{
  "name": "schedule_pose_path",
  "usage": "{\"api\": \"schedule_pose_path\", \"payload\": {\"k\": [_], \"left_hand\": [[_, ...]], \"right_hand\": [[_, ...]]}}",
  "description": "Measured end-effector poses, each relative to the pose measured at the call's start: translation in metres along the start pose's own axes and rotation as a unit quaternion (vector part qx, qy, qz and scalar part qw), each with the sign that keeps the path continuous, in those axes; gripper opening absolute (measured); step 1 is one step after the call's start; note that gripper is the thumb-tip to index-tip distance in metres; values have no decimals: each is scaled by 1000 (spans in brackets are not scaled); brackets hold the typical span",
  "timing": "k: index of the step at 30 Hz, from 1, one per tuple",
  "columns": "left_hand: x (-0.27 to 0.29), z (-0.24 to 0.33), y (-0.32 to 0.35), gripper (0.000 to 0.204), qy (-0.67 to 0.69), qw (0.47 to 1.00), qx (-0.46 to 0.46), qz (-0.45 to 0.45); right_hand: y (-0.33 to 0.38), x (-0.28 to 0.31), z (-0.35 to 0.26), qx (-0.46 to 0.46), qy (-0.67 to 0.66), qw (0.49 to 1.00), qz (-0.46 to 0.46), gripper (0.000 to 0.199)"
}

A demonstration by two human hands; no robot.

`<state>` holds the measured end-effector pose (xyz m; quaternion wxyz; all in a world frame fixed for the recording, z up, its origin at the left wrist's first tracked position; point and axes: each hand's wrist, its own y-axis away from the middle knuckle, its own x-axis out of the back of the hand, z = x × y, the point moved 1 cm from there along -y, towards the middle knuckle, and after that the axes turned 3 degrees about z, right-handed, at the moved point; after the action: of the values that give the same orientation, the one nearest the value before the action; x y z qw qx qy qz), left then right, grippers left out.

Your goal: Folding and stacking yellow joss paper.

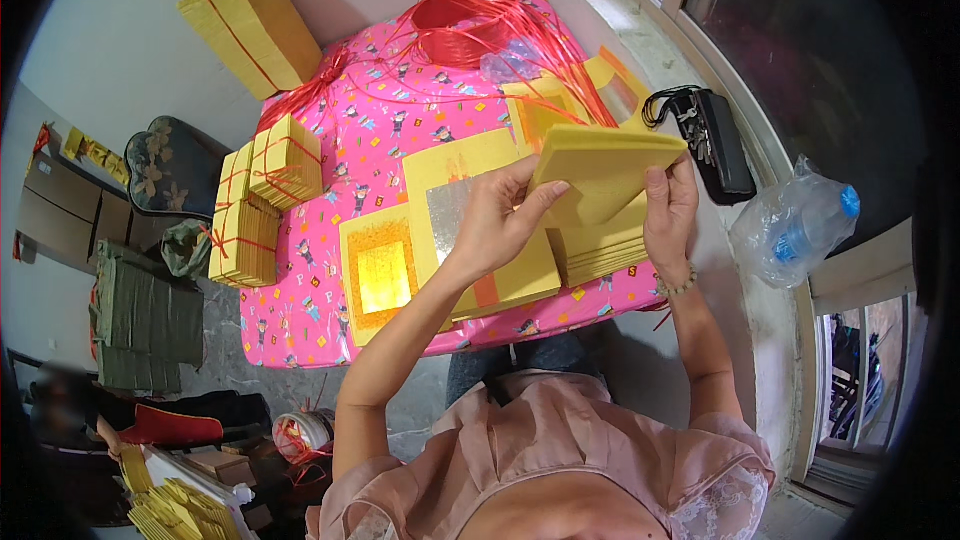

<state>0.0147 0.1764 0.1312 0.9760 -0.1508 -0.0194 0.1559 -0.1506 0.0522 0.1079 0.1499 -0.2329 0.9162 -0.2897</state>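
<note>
Between my two hands is a folded wad of yellow paper (pixel 600 175), tilted up above the table. My left hand (pixel 505 220) grips its left edge, with the thumb on the near face and the fingers behind. At its right edge my right hand (pixel 670 210) pinches it between thumb and fingers. Below lie a stack of folded yellow paper (pixel 605 252) and larger yellow sheets (pixel 510 290), one bearing a silver panel (pixel 455 220). A yellow sheet with a shiny gold square (pixel 385 278) lies to the left.
On the pink patterned tablecloth (pixel 345 165) stand red-tied yellow bundles (pixel 285 160) and a tall yellow pack (pixel 250 25). Red cords (pixel 465 25) lie coiled at the back. A black case with keys (pixel 720 145) and a bagged plastic bottle (pixel 800 225) line the window sill.
</note>
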Motion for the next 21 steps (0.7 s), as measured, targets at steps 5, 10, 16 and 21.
{"api": "schedule_pose_path", "payload": {"k": [5,10,16,21], "left_hand": [[-7,-9,-2,23,-36,999,-37,13],[-13,-5,-11,24,-17,999,24,-14],[-12,-1,-38,24,33,987,146,-48],[-16,-30,-62,22,-7,970,239,-50]], "right_hand": [[6,12,-4,20,34,999,13,20],[3,20,-6,-26,40,999,13,20],[-21,38,11,-195,-52,979,23,21],[-21,52,30,-258,-103,960,41,23]]}}
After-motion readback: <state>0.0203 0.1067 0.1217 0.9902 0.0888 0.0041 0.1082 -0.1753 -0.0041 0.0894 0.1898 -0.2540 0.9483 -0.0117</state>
